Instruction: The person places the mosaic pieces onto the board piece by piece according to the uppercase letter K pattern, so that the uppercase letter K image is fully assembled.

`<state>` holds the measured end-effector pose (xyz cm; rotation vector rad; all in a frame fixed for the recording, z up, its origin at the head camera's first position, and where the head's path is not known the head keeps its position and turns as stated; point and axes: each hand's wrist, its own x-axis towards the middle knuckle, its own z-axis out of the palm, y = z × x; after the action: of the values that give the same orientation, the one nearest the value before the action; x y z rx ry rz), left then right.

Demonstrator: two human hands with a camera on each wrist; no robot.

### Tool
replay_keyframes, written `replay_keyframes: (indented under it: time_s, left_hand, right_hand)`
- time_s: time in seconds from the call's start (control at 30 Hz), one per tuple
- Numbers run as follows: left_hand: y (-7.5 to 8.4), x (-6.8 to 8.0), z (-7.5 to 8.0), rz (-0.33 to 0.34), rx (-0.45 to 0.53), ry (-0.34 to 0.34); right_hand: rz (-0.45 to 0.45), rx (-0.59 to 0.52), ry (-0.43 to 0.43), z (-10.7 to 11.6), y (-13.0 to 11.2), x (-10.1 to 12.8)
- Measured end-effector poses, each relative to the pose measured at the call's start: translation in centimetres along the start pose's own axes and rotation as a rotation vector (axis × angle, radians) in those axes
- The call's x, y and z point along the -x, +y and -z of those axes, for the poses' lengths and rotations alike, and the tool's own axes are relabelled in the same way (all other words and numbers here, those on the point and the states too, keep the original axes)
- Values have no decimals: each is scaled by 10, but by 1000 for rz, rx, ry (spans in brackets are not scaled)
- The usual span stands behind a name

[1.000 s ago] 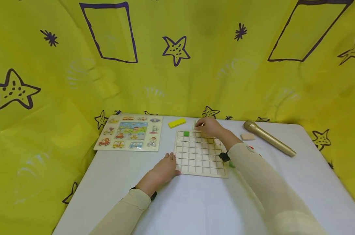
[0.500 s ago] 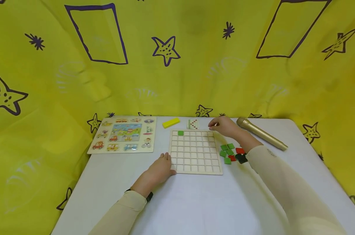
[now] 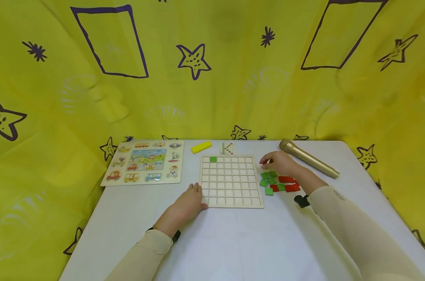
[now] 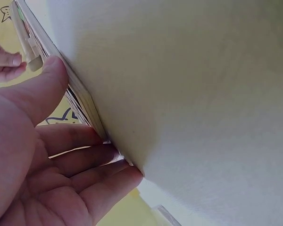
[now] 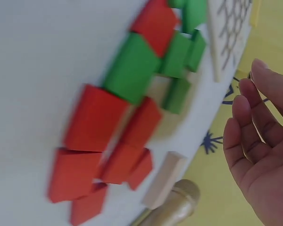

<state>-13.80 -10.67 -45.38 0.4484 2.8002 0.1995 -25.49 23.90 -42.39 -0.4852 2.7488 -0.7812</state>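
A square wooden grid board lies mid-table, with one green tile in its far row near the left. My left hand holds the board's near left corner, thumb along the front edge and fingers along the left side. Off the board's right edge, my right hand hovers above the table with loosely curved fingers. Nothing shows between its fingertips in the right wrist view. Close below it lie several green tiles and several red tiles. A small pattern card lies behind the board.
A picture puzzle board lies at the far left. Near it is a yellow block. At the back right rests a gold microphone, and a pale wooden block lies beside it. A yellow curtain rises behind the table.
My right hand has moved from over the board's far edge rightward, then nearer, to above the loose tiles. The pattern card and tiles have come into sight. The left hand stays at the board's corner.
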Motion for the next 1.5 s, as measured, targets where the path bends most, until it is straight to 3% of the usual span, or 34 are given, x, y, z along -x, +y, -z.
replay_keyframes:
  time_s: [0.3, 0.7, 1.17, 1.5]
  left_hand:
    - [-2, 3, 0, -20, -6, 17]
    - [-3, 2, -2, -31, -13, 9]
    - [-3, 1, 0, -35, -24, 9]
    - [-2, 0, 0, -31, -25, 2]
  right_hand:
    - [19, -16, -28, -17, 15, 12]
    - [27, -12, -37, -22, 21, 11]
    - [47, -18, -41, -14, 17, 10]
    - [22, -32, -32, 1, -1, -15]
